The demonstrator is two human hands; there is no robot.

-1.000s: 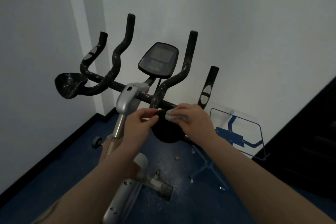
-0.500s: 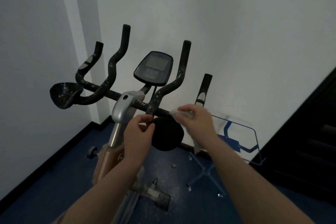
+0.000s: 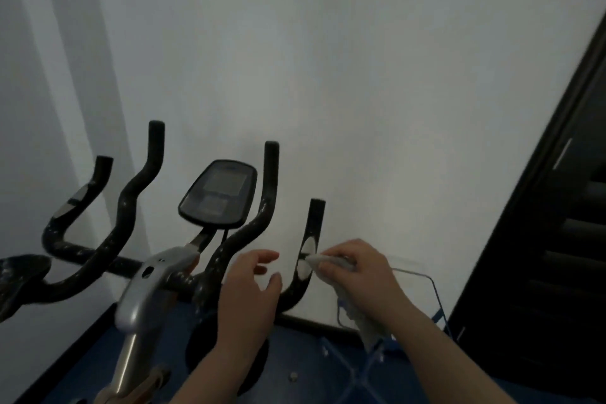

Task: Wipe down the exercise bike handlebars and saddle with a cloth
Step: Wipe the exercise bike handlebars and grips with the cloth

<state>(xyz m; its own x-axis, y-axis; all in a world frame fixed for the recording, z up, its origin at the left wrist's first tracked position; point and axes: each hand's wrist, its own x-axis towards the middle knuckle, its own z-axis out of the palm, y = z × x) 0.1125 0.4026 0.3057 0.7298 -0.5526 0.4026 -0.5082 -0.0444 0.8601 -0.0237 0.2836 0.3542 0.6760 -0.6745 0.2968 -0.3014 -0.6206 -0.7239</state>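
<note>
Right hand (image 3: 357, 267) is up at the far-right handlebar horn (image 3: 314, 223), fingers curled round a pale cloth (image 3: 331, 262), the cloth's bunched end pressed against the light oval patch on that horn while a loose tail hangs down below the wrist. Left hand (image 3: 251, 292) sits just beside it, nearer the middle, fingers loosely spread and gripping nothing, hovering in front of the low curve of the bar; whether it touches the bar I cannot tell.

The handlebars (image 3: 134, 203) are black and speckled all over with whitish spots, thickest along the crossbar and the lower bends. Count the uprights: four horns, two short outer ones each carrying a pale oval patch, two taller inner ones with a kinked S-shape. One console (image 3: 218, 193) stands between the inner pair, a dark rounded panel with a greyish screen, tilted back on its stalk. One silver stem housing (image 3: 151, 289) clamps the crossbar from below. At far left, one black pad (image 3: 19, 275), spotted the same way, juts out at the frame edge. A round black shape shows below the left forearm, mostly hidden.

Behind stand a plain white wall (image 3: 360, 75) and a blue floor (image 3: 301, 367); one blue wire-frame stand (image 3: 433, 298) sits to the right.
</note>
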